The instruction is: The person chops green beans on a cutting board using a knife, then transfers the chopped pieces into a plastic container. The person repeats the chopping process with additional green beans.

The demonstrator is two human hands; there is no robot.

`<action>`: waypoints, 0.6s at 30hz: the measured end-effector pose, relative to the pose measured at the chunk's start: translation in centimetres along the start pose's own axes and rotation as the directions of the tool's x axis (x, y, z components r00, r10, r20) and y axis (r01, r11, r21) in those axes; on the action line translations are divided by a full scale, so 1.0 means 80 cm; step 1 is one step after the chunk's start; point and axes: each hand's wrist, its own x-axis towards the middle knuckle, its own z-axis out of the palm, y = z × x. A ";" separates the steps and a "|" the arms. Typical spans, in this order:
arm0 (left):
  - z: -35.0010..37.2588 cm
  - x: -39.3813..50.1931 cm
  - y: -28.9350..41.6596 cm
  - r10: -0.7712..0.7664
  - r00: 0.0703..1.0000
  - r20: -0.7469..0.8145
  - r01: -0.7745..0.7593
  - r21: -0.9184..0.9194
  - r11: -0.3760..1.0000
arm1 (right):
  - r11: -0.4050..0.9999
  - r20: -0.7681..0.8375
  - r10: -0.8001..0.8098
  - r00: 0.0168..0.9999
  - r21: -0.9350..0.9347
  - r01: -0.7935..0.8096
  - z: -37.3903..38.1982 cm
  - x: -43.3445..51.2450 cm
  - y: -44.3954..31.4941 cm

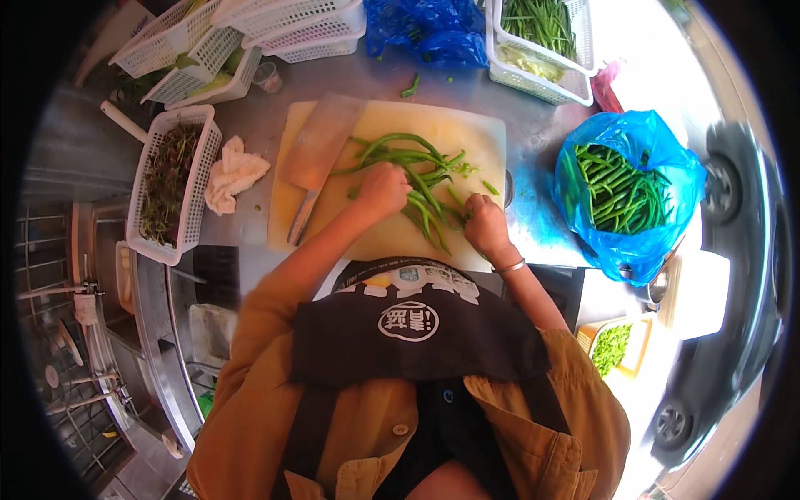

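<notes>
Long green beans (425, 178) lie in a loose heap on a pale cutting board (481, 125). My left hand (382, 190) is curled at the left of the heap, its fingertips closed on beans that they partly hide. At the heap's right side, my right hand (487, 222), with a bangle at the wrist, pinches a green bean. A broad-bladed cleaver (322, 144) rests flat on the board's left part, handle towards me. Short bean pieces (467, 169) are scattered on the right of the board.
On the right stands a blue plastic bag (669, 150) full of green beans. A white basket of dark leafy greens (203, 134) and a crumpled cloth (234, 175) are to the left. Baskets (306, 44) and another blue bag (428, 31) line the far edge of the metal counter (387, 81).
</notes>
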 end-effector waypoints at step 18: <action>-0.057 -0.021 -0.137 -0.217 0.947 -0.235 0.181 -0.166 0.969 | 0.919 -0.372 -0.132 0.919 0.302 0.255 -0.037 0.030 -0.059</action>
